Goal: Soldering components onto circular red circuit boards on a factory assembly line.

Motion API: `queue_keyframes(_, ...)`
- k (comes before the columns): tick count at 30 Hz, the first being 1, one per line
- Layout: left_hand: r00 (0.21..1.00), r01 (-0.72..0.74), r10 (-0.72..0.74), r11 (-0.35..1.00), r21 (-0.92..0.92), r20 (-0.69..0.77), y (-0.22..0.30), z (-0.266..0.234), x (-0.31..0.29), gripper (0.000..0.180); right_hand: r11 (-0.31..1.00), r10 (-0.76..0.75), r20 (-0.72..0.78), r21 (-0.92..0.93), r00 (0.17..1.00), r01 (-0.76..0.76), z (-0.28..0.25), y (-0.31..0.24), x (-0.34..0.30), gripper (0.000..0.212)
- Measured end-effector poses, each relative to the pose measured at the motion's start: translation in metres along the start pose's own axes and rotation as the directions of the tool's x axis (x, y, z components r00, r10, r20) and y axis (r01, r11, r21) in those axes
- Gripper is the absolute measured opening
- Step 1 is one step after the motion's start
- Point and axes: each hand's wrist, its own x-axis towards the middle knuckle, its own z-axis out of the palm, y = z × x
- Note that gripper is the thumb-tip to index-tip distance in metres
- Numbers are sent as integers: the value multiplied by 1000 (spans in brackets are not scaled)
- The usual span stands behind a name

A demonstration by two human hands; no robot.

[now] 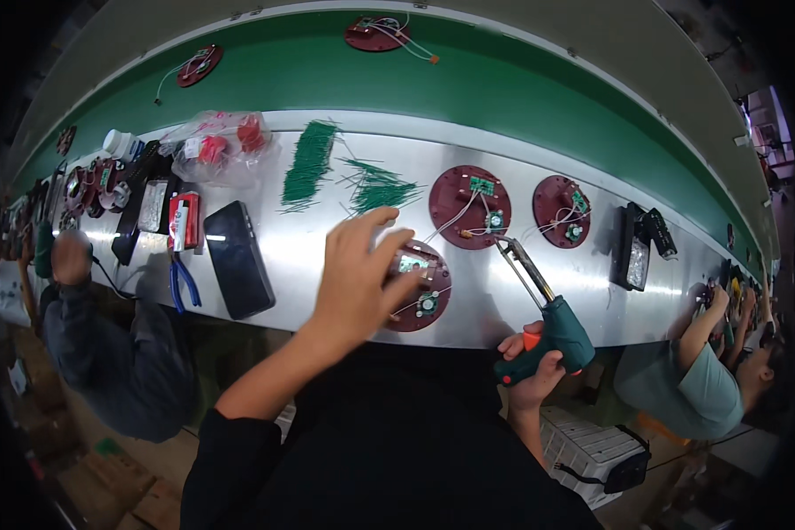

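Left hand [349, 287] loosely spread, partly hiding a maroon disc [437, 284], contact unclear, right hand [533, 387] wrapped round green soldering gun [564, 339]

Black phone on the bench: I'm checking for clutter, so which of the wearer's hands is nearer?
Left. The left hand is to the right of the black phone, over a maroon disc; the right hand is farther right, its grip around a green tool.
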Motion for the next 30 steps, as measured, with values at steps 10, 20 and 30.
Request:
queue_keyframes(10,977,-176,164,981,84,134,-56,3,45,11,999,19,20,-27,1000,-19,5,8,-8,67)
queue_keyframes(20,957,-222,180,958,180,226,-66,-15,83,15,1000,18,14,1,1000,-18,11,6,-6,69)
queue_keyframes(30,922,264,-384,712,651,47,-174,-49,266,76,998,-64,-17,-25,998,63,-15,18,-7,71)
